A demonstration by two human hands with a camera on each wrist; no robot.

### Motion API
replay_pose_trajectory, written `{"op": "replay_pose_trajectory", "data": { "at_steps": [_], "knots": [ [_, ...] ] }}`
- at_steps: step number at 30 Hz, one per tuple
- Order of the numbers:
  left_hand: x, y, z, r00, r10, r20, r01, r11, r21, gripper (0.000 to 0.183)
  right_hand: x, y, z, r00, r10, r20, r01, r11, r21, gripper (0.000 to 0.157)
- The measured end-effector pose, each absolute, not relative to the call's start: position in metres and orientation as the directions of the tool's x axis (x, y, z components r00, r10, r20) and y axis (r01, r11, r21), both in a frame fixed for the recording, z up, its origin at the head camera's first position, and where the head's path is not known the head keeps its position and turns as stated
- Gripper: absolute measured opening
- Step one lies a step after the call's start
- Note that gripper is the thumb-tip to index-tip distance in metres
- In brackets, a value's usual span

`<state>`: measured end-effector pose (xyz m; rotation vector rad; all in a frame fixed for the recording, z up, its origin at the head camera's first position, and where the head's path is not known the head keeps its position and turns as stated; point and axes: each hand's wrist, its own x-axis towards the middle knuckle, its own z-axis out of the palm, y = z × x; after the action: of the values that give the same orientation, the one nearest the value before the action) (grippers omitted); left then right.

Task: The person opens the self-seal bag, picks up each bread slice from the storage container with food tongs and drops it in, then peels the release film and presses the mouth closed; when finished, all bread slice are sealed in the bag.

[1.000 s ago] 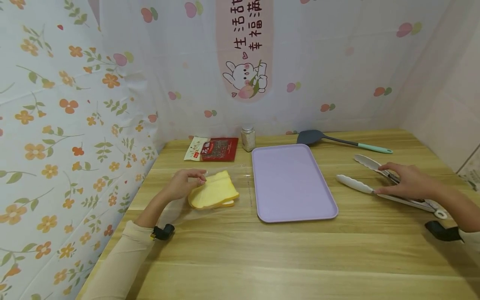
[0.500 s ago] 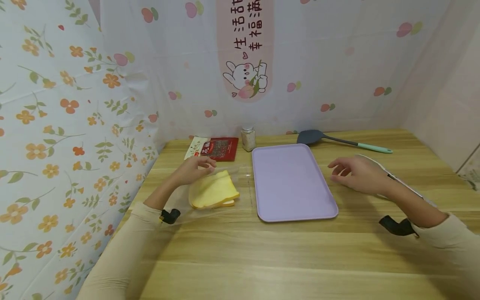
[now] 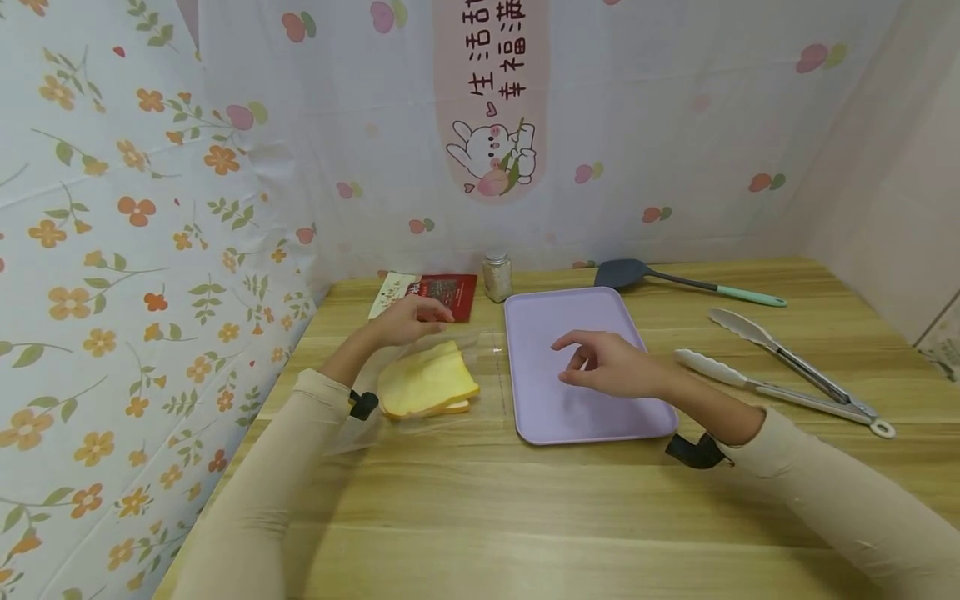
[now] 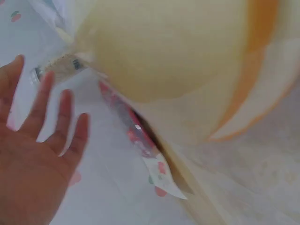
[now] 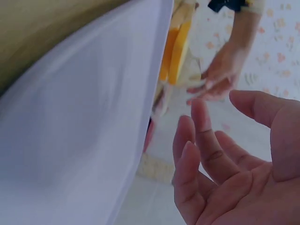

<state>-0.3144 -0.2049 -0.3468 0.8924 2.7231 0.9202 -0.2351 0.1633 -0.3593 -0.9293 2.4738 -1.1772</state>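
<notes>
My left hand hovers over the far side of a clear plastic bag with yellow-orange-edged bread slices. Its fingers are loosely bent and hold nothing; the left wrist view shows them spread. Partly hidden behind it lies a red and white spice packet. Over the lilac tray my right hand hangs with nothing in it, fingers loosely curved and thumb apart from them in the right wrist view. Silver tongs lie spread on the table, right of the tray.
A small glass jar with a metal lid stands behind the tray's left corner. A dark spatula with a mint handle lies along the back. Patterned cloth hangs behind and to the left of the wooden table.
My right hand has left the tongs and travelled left to above the tray. My left hand has shifted forward and right, off the bread toward the packet. The tongs stay on the table.
</notes>
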Motion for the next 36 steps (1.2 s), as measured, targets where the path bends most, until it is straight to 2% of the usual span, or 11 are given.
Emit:
{"op": "replay_pose_trajectory", "data": {
  "at_steps": [5, 13, 17, 23, 29, 36],
  "knots": [
    [-0.326, -0.201, -0.352, -0.806, 0.59, 0.054, 0.504, 0.635, 0.585, 0.019, -0.225, 0.131, -0.366, -0.755, -0.643, -0.132, -0.168, 0.384, -0.908, 0.042],
    [-0.336, -0.194, -0.358, -0.783, 0.62, -0.042, 0.468, 0.632, 0.617, 0.022, -0.204, 0.082, -0.387, -0.702, -0.648, -0.296, 0.094, 0.328, -0.94, 0.057],
    [-0.339, -0.19, -0.361, -0.791, 0.604, -0.1, 0.415, 0.649, 0.638, 0.022, -0.198, 0.068, -0.39, -0.68, -0.659, -0.321, 0.154, 0.3, -0.941, 0.062],
    [-0.341, -0.184, -0.362, -0.811, 0.565, -0.154, 0.348, 0.677, 0.649, 0.021, -0.191, 0.061, -0.389, -0.651, -0.667, -0.363, 0.221, 0.29, -0.931, 0.062],
    [-0.342, -0.184, -0.361, -0.813, 0.541, -0.215, 0.289, 0.696, 0.658, 0.022, -0.186, 0.058, -0.393, -0.613, -0.684, -0.395, 0.269, 0.29, -0.918, 0.057],
    [-0.346, -0.182, -0.364, -0.8, 0.544, -0.252, 0.271, 0.703, 0.657, 0.022, -0.186, 0.055, -0.397, -0.619, -0.687, -0.381, 0.312, 0.23, -0.922, 0.05]
  ]
}}
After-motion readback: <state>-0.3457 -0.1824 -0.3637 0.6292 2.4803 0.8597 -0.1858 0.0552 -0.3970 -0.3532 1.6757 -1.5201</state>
